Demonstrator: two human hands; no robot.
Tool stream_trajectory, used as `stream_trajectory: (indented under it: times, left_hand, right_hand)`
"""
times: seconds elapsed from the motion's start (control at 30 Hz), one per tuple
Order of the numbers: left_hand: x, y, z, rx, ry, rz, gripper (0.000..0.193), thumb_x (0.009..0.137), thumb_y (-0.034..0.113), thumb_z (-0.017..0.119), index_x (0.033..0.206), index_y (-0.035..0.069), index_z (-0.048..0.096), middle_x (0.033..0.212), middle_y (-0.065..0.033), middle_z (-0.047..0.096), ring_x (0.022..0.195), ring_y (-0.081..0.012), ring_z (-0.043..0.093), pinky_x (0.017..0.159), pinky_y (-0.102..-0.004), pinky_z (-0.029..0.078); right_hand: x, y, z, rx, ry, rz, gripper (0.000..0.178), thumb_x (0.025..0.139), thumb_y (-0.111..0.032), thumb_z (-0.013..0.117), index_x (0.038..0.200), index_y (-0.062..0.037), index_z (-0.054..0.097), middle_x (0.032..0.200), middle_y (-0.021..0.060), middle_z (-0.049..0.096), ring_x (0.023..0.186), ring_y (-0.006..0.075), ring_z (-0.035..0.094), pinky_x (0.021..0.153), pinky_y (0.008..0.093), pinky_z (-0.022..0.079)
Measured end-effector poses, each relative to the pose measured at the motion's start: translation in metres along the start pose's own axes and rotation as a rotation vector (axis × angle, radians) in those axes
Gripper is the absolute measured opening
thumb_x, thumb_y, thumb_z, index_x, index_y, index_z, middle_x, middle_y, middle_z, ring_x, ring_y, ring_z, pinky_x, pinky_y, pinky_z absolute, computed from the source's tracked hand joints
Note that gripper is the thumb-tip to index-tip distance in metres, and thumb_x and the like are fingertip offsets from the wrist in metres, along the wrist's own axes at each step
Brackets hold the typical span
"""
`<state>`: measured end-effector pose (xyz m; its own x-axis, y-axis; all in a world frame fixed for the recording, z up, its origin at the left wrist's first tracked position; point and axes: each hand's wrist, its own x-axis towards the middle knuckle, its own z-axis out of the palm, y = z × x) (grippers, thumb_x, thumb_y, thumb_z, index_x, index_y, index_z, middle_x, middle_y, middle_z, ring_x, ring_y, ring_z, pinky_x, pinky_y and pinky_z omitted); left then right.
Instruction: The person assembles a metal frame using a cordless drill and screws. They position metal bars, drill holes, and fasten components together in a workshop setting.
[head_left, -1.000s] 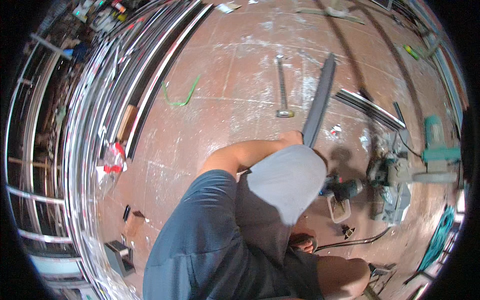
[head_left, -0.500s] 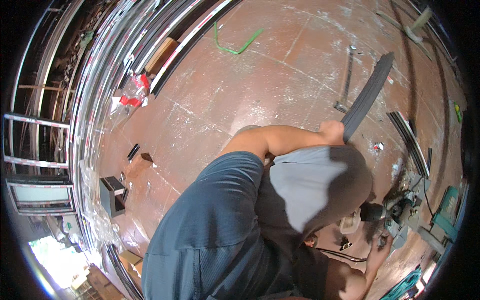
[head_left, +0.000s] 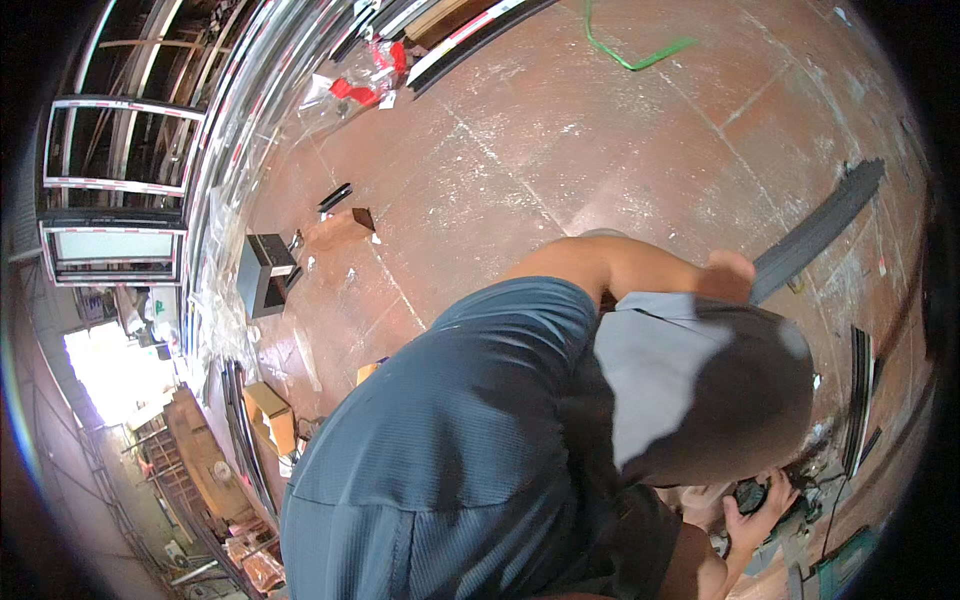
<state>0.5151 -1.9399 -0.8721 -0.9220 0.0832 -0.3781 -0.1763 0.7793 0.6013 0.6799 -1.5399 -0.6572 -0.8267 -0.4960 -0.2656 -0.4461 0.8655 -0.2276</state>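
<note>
Reddish-brown tiled floor [head_left: 560,140], scuffed with white marks, filled most of the view; long metal and plastic profiles [head_left: 235,160] were piled along the left edge, with a bright opening [head_left: 110,370] at lower left. Compared with half a second ago, view had swung to the person's left: bent green rod [head_left: 638,66] now sat upper right of centre, and more of the left-side clutter showed. Right hand [head_left: 762,515] had changed too: earlier beside the machine, now at a black round-ended object [head_left: 749,494], thumb on one side, fingers on the other. Could not tell how tight. Left hand [head_left: 735,272] stayed at the near end of the long dark grey strip [head_left: 820,230], just past the grey-clad knee [head_left: 700,390]; fingers hidden, so could not tell if gripping or only resting.

Strip looked straight, narrow and matte, with lengthwise lines and a darker far end. It slanted up to the right from the left hand; near end hidden. Short black-and-white profiles [head_left: 858,400] were to its lower right. Black object partly covered by right hand, its details too small to read.
</note>
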Motion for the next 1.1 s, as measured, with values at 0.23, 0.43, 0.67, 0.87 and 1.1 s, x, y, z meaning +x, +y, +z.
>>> stream_trajectory:
  times: [0.23,0.43,0.67,0.87,1.1]
  left_hand:
    - [0.028,-0.069,0.037,-0.028,0.078,0.174,0.049,0.080,0.048,0.079,0.098,0.003,0.084,0.099,-0.0272,0.079,0.094,-0.0460,0.077,0.079,-0.0626,0.059]
    - [-0.018,-0.032,-0.060,-0.118,-0.218,-0.100,0.052,0.077,0.040,0.091,0.109,0.000,0.083,0.104,-0.0229,0.081,0.094,-0.0392,0.079,0.082,-0.0516,0.062]
    - [-0.020,-0.072,-0.090,0.040,-0.115,-0.135,0.051,0.071,0.038,0.089,0.103,0.000,0.084,0.100,-0.0240,0.083,0.096,-0.0421,0.081,0.088,-0.0497,0.062]
    - [-0.025,-0.075,-0.090,-0.009,-0.069,-0.150,0.051,0.074,0.040,0.089,0.102,-0.002,0.083,0.096,-0.0241,0.082,0.093,-0.0383,0.082,0.086,-0.0468,0.062]
    - [-0.016,-0.085,-0.078,-0.015,0.022,-0.086,0.052,0.077,0.040,0.090,0.103,-0.004,0.081,0.095,-0.0264,0.081,0.093,-0.0418,0.081,0.087,-0.0490,0.061]
  right_hand:
    - [0.020,-0.013,0.005,0.226,-0.111,0.059,0.080,0.061,-0.042,0.096,0.126,-0.0028,0.071,0.120,0.0227,0.072,0.116,0.0490,0.065,0.105,0.0552,0.048]
    - [0.021,-0.036,-0.031,0.007,-0.257,0.096,0.053,0.077,-0.018,0.079,0.129,-0.0115,0.073,0.134,0.0159,0.071,0.119,0.0404,0.069,0.105,0.0495,0.055]
    - [0.014,0.005,-0.015,-0.073,-0.227,0.058,0.031,0.088,-0.016,0.070,0.118,-0.0179,0.073,0.128,0.0053,0.072,0.120,0.0304,0.069,0.102,0.0452,0.058]
    - [0.013,0.001,0.004,-0.091,-0.121,0.014,0.022,0.091,-0.023,0.069,0.112,-0.0205,0.071,0.109,0.0013,0.068,0.113,0.0271,0.069,0.094,0.0444,0.058]
    - [0.009,-0.001,0.002,-0.039,-0.055,-0.014,0.034,0.086,-0.025,0.075,0.119,-0.0165,0.073,0.113,0.0055,0.070,0.116,0.0294,0.069,0.099,0.0478,0.056]
